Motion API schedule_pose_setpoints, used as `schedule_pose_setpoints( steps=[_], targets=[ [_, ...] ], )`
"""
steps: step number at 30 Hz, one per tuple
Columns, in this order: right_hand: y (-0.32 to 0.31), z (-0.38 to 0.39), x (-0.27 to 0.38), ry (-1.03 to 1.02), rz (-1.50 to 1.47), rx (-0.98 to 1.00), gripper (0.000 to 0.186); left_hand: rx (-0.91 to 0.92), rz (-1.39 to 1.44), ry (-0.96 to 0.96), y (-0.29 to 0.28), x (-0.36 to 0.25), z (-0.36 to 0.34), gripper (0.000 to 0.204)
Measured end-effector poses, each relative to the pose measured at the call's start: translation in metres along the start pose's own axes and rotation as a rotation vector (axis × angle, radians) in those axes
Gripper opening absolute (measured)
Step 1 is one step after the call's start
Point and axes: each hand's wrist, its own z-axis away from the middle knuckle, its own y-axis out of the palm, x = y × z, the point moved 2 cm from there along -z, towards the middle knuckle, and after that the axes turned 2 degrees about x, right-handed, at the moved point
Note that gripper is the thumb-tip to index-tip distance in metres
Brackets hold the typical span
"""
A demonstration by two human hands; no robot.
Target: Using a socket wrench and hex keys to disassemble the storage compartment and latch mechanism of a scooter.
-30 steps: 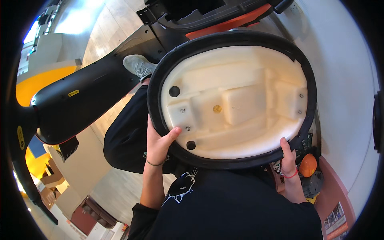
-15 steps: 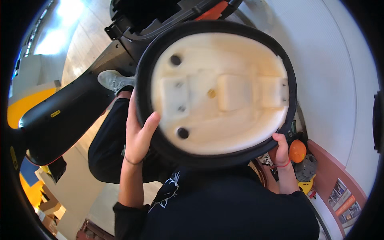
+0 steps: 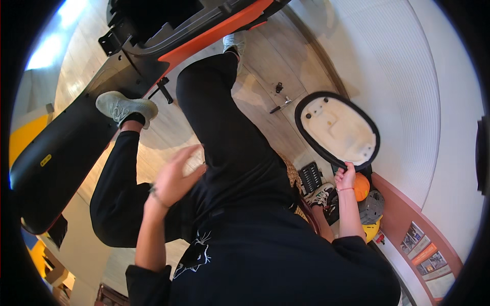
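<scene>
In my right hand (image 3: 345, 177), down at the right, I grip the near edge of an oval seat (image 3: 339, 125). Its cream underside faces me, framed by a thick black rim, with small dark round pads at the far end and light plates with screws. The seat is tilted and held out beside my right leg. My left hand (image 3: 178, 176) is in front of my left thigh, slightly blurred, fingers apart and holding nothing. Ahead stands a black scooter-like vehicle body (image 3: 204, 38) with an orange side strip.
A T-shaped tool (image 3: 280, 105) and a small black part (image 3: 278, 87) lie on the wooden floor. Near my right foot sits a socket set (image 3: 310, 177). Orange (image 3: 361, 187), grey (image 3: 371, 206) and yellow (image 3: 371, 230) helmet-like objects line the low reddish wall (image 3: 395, 201).
The seat has moved from in front of me out to the right and farther off. My left hand has let go of it; my right hand still grips it. More floor and legs show.
</scene>
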Motion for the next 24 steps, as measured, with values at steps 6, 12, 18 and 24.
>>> schedule_pose_setpoints(
  steps=[6,12,18,24],
  targets=[
    [0.012,-0.024,-0.025,0.390,-0.222,-0.088,0.033,-0.250,0.133,-0.267,-0.044,0.052,0.025,0.040],
    [0.056,-0.014,-0.038,0.519,-0.482,0.020,0.038,-0.008,-0.018,-0.208,-0.023,0.026,0.010,0.042],
    [0.129,-0.067,-0.010,0.391,-0.522,0.167,0.041,-0.048,0.066,-0.286,-0.026,0.041,0.013,0.041],
    [0.218,-0.146,0.014,0.288,-0.598,0.147,0.040,-0.108,0.138,-0.312,-0.026,0.048,0.008,0.049]
  ],
)
